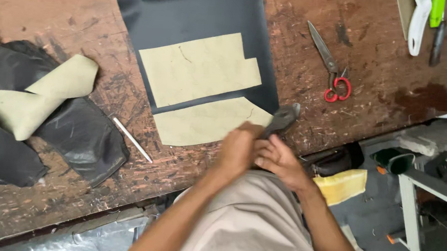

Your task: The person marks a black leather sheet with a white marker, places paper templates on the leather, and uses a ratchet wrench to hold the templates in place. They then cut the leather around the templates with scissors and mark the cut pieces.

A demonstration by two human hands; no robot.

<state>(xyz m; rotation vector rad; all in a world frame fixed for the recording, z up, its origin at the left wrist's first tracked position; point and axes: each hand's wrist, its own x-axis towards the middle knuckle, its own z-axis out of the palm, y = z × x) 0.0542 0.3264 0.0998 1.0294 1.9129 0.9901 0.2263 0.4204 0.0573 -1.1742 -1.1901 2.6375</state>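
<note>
Head view, at the near edge of the worn wooden bench point(73, 2). The left hand point(237, 150) and the right hand point(279, 159) met just below the bench edge, both with fingers curled; together they grasped a small dark strip of leather point(281, 118), whose free end rose up and to the right, over the bench. Motion blur hid how each finger lay on it. Just left of the hands lay a curved tan paper pattern point(202, 124), touching the left hand's knuckles; beyond it a second, stepped tan pattern point(198, 70) rested on a black leather sheet point(200, 12). Red-handled scissors point(329, 65) lay shut to the far right of the hands, well apart from them. A slim silver marking pen point(132, 139) lay to the left, beside a heap of black leather offcuts point(74, 135) with tan pieces point(34, 100) folded among them. Tools with white and green handles point(425, 22) lay at the far right corner. No containers were in view.
</note>
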